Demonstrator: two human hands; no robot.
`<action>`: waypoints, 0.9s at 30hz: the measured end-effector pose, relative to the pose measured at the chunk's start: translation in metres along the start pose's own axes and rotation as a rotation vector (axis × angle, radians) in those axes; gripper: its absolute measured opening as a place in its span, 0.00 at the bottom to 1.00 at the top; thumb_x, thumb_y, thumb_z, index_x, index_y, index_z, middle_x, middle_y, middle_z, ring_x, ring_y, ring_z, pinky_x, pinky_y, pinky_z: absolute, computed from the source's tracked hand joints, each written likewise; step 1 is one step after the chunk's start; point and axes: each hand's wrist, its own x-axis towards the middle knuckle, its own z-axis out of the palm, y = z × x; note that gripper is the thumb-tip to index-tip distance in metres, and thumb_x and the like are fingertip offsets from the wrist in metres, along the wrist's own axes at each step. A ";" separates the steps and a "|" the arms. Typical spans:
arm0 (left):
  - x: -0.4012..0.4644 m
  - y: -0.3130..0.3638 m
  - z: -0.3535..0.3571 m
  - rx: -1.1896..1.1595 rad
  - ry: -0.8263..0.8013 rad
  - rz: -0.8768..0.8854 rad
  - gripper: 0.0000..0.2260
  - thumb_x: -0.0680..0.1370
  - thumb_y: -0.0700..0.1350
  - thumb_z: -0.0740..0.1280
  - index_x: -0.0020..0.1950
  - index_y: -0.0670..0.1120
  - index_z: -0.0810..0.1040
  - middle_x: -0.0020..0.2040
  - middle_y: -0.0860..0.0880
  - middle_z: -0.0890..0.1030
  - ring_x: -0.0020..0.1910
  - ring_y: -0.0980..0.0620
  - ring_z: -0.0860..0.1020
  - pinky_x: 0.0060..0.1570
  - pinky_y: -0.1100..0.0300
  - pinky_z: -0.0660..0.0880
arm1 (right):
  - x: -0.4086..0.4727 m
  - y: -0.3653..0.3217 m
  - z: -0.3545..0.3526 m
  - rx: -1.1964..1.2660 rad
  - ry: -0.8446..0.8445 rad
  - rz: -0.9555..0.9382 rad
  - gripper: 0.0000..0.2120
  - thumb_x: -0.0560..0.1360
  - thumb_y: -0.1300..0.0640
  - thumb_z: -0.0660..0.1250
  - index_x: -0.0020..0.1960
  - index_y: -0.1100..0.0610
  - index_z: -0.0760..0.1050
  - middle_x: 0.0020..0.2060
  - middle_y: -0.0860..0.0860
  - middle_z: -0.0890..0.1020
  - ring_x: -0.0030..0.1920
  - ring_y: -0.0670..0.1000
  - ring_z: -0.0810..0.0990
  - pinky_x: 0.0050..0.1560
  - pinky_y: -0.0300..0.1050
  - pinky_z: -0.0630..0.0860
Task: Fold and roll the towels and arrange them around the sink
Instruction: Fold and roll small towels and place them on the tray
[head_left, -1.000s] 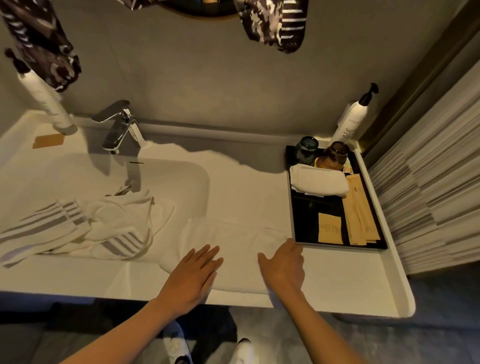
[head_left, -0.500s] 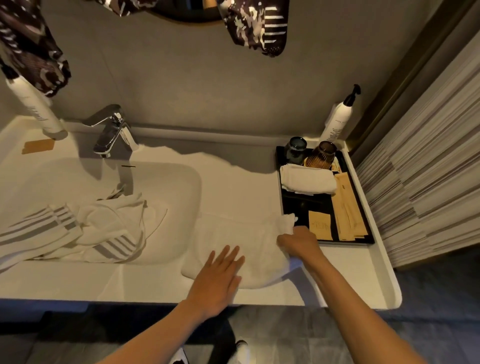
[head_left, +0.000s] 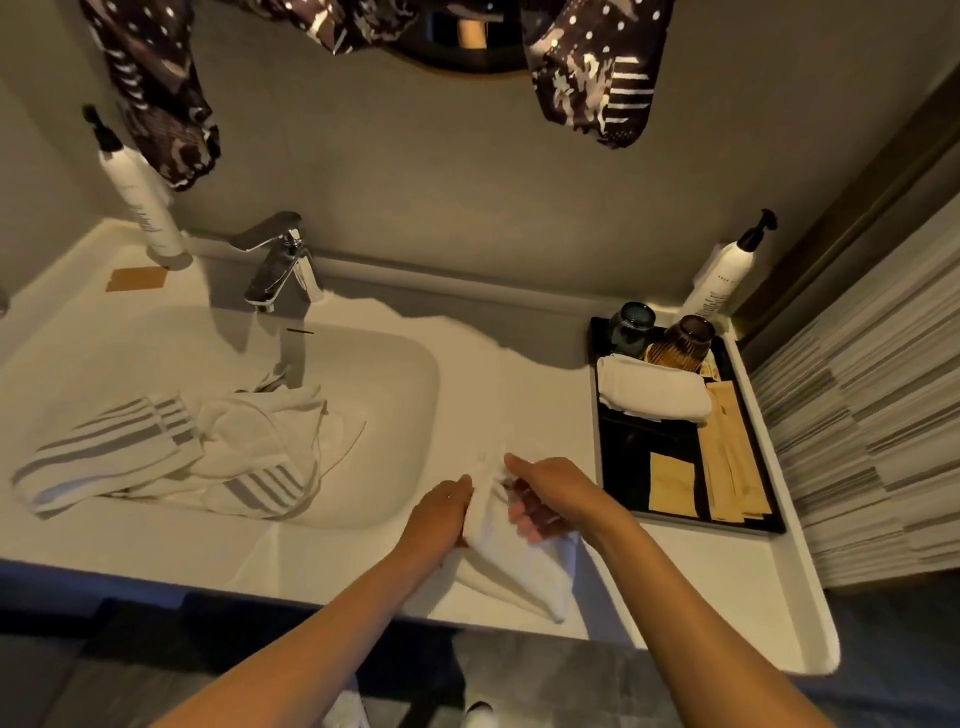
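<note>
Grey wall (head_left: 415, 197) at back, striped curtain (head_left: 872, 441) on the right, dark floor below. White counter (head_left: 519, 374) spans the frame, sink (head_left: 374, 395) set in its left half, tap (head_left: 280, 265) behind it. Striped towels (head_left: 171, 452) lie crumpled in the sink, draped over its left rim. Black tray (head_left: 623, 467) sits on the counter's right end, holding a rolled towel (head_left: 652, 392), two cups, paper packets. Pump bottles stand at both back corners. White towel (head_left: 514, 566) bunched at the counter's front edge between sink and tray; left hand (head_left: 439, 514) grips its left side, right hand (head_left: 553, 496) clutches its top, fingers curled in the cloth
</note>
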 end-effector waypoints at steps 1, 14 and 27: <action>-0.002 -0.006 -0.006 0.177 0.079 0.115 0.14 0.82 0.53 0.58 0.57 0.47 0.77 0.48 0.50 0.83 0.47 0.50 0.81 0.46 0.58 0.76 | 0.006 0.004 0.003 0.049 0.027 -0.007 0.19 0.77 0.46 0.66 0.39 0.62 0.78 0.32 0.60 0.82 0.30 0.57 0.79 0.37 0.54 0.80; 0.002 -0.076 -0.015 1.088 0.007 1.056 0.16 0.83 0.52 0.56 0.65 0.52 0.78 0.70 0.52 0.75 0.70 0.52 0.71 0.67 0.56 0.68 | 0.041 0.077 0.010 -0.619 0.265 -0.396 0.06 0.73 0.62 0.63 0.45 0.54 0.77 0.43 0.49 0.76 0.42 0.49 0.74 0.35 0.38 0.66; -0.005 -0.042 0.012 0.803 -0.107 0.705 0.14 0.83 0.47 0.57 0.66 0.48 0.76 0.61 0.52 0.78 0.56 0.55 0.76 0.51 0.71 0.68 | 0.023 0.097 -0.019 -0.173 0.408 0.040 0.20 0.72 0.42 0.70 0.45 0.61 0.78 0.43 0.56 0.81 0.41 0.52 0.80 0.35 0.41 0.73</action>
